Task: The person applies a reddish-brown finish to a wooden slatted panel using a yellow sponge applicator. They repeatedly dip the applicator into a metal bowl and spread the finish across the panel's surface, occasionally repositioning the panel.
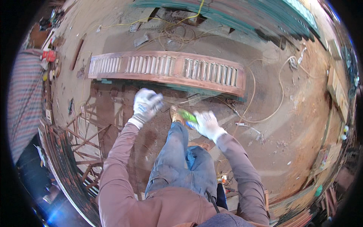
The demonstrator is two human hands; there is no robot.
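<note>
My left hand (146, 105), in a white and grey work glove, hangs just in front of a long slatted panel. Motion smears its fingers, and I cannot make out whether anything is in them. My gloved right hand (207, 125) is closed around a bright green, elongated object (188, 115) that points up and to the left; its kind is too blurred to tell. Ahead of both hands lies the slatted panel (172, 77), with a reddish-brown frame and pale slats in several sections. Teal pieces show beneath it.
A yellowish hose (281, 89) loops across the ground on the right, with more coils behind the panel. Large teal metal pieces (242, 22) stand at the back. Metal bars (66, 162) are stacked at left, near a striped cloth (28, 94). My boot (176, 114) is below the panel.
</note>
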